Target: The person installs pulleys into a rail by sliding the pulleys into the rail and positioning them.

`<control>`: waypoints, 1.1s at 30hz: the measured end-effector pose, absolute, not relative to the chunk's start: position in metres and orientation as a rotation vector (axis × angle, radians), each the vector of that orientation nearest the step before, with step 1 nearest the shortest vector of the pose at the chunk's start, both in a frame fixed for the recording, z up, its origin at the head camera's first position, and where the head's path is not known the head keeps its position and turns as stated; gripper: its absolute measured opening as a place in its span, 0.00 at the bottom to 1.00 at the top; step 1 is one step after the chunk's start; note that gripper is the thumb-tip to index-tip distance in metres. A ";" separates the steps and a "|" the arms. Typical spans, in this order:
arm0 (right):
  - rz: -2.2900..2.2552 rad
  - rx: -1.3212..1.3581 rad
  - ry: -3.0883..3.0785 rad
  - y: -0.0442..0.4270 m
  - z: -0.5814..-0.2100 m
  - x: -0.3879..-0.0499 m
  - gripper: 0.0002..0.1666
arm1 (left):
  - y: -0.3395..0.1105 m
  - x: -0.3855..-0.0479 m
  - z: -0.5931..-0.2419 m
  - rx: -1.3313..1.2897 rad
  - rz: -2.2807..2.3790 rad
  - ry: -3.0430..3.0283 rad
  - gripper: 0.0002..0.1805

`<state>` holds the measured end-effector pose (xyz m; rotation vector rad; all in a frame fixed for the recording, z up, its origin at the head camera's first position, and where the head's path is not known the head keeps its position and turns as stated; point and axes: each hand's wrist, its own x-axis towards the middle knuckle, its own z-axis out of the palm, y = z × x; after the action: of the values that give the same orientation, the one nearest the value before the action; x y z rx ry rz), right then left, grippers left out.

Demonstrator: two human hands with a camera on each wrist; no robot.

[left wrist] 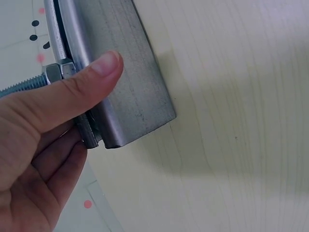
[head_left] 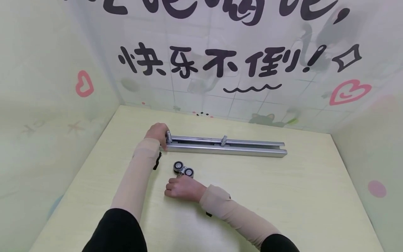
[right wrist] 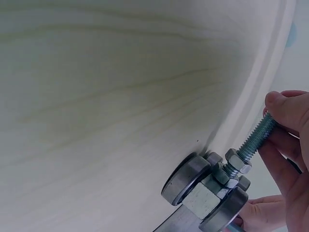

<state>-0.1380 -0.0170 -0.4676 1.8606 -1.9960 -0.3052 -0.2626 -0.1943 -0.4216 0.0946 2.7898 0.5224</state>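
A grey metal channel rail (head_left: 226,149) with a slot along its top lies across the table. My left hand (head_left: 158,134) grips its left end, the thumb pressed on the side wall in the left wrist view, fingers on the far side. Beside that thumb a threaded bolt (left wrist: 24,86) with a nut sticks up from the slot. Another bolt (head_left: 224,140) rises from the slot around mid-rail. In front of the rail, my right hand (head_left: 184,188) holds a roller trolley (right wrist: 200,200) by its threaded stem (right wrist: 258,140), pinched between thumb and fingers. Its wheels point toward the rail, apart from it.
The pale wood-grain table (head_left: 315,196) extends on both sides of the rail. A printed white sheet (head_left: 201,94) with black lettering stands behind it, and similar pale panels (head_left: 56,115) enclose the left and right sides.
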 end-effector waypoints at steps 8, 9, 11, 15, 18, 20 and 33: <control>-0.285 1.954 -1.948 -0.013 -0.460 -0.131 0.12 | -0.194 -0.260 -0.421 0.081 0.535 2.781 0.20; -0.279 1.960 -1.937 -0.013 -0.460 -0.130 0.12 | -0.194 -0.260 -0.421 0.081 0.536 2.779 0.20; -0.268 1.963 -1.914 -0.011 -0.458 -0.129 0.12 | -0.194 -0.260 -0.421 0.079 0.536 2.776 0.20; -0.242 1.948 -1.897 -0.007 -0.453 -0.129 0.11 | -0.194 -0.260 -0.420 0.078 0.531 2.780 0.20; -0.215 1.920 -1.917 -0.004 -0.447 -0.131 0.11 | -0.195 -0.261 -0.421 0.080 0.534 2.790 0.20; -0.192 1.900 -1.935 -0.002 -0.442 -0.134 0.11 | -0.195 -0.261 -0.421 0.084 0.537 2.795 0.20; 0.364 1.757 -2.131 0.016 -0.434 -0.168 0.16 | -0.195 -0.264 -0.423 0.097 0.514 2.792 0.20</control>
<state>-0.1680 0.0156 -0.4337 1.7573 -2.1307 0.3636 -0.2640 -0.1946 -0.4233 0.0966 2.7924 0.5144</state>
